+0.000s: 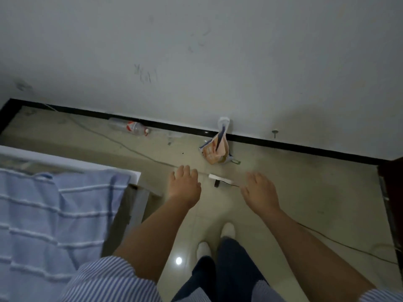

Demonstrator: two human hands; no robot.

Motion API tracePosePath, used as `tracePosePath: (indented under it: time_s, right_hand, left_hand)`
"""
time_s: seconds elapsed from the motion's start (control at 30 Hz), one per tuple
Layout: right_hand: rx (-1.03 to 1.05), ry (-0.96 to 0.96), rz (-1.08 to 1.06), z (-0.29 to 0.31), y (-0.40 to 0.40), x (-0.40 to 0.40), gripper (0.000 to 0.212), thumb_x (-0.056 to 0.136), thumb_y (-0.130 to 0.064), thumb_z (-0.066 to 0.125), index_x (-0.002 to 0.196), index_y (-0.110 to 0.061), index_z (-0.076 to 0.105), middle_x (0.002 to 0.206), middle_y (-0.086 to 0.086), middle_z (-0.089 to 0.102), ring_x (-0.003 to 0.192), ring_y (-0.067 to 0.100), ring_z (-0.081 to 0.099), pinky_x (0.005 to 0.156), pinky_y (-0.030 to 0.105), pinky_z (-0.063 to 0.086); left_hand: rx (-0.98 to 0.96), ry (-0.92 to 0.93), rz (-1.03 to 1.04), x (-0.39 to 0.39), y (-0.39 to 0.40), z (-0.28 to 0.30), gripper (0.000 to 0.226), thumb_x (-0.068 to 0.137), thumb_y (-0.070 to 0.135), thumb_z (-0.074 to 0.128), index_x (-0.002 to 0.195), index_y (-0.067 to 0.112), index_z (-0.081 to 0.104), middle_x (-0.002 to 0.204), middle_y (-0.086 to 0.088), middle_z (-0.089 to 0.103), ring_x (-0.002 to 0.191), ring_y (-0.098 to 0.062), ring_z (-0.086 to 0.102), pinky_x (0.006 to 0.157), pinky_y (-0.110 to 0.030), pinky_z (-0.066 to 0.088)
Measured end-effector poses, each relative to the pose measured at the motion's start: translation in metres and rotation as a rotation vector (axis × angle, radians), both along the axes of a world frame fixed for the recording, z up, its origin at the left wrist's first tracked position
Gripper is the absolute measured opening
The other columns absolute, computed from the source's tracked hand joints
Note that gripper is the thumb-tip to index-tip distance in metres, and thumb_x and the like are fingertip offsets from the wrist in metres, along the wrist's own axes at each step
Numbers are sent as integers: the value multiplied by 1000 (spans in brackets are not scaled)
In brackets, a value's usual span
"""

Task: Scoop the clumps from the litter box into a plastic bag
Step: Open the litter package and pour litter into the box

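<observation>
No litter box or scoop shows in this view. My left hand (184,184) and my right hand (260,191) reach forward over the tiled floor, palms down, fingers relaxed and empty. An orange and white bag (216,149) leans against the black baseboard ahead of them, its top twisted upward. It lies well beyond both hands.
A bed with a blue striped blanket (50,214) fills the left. An empty plastic bottle (130,127) lies by the wall. A white power strip (220,179) and thin cables cross the floor between my hands. My white shoes (226,229) stand below. A dark door frame (390,203) is at right.
</observation>
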State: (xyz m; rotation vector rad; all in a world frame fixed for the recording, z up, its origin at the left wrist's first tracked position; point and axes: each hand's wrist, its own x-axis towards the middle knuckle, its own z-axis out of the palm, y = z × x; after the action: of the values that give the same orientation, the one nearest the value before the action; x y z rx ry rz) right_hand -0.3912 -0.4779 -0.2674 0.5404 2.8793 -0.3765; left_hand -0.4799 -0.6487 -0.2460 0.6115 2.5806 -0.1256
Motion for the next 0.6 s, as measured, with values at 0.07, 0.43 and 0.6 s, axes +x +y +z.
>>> tracePosePath:
  time_s: [0.07, 0.43, 0.6]
  right_hand:
    - [-10, -5, -23, -21, 20, -31, 39, 78, -29, 36, 79, -2, 65, 75, 13, 63, 66, 31, 64, 55, 35, 51]
    - [-46, -83, 3, -139, 122, -202, 34, 49, -8, 84, 78, 0, 69, 77, 17, 70, 61, 29, 68, 46, 33, 53]
    - [-45, -87, 47, -211, 140, -269, 17, 54, -8, 68, 71, -4, 71, 67, 9, 69, 55, 22, 68, 43, 23, 50]
  left_hand:
    - [0, -23, -27, -38, 20, -11, 51, 100, 33, 30, 146, 13, 21, 155, -8, 16, 145, -25, 9, 118, -41, 13]
    - [-35, -104, -178, -229, 140, -119, 50, 98, 29, 36, 144, 13, 25, 149, -6, 29, 141, -22, 22, 116, -40, 19]
    - [-52, -158, -279, -285, 174, -200, 47, 97, 23, 41, 142, 15, 29, 142, -6, 37, 132, -22, 35, 107, -34, 30]
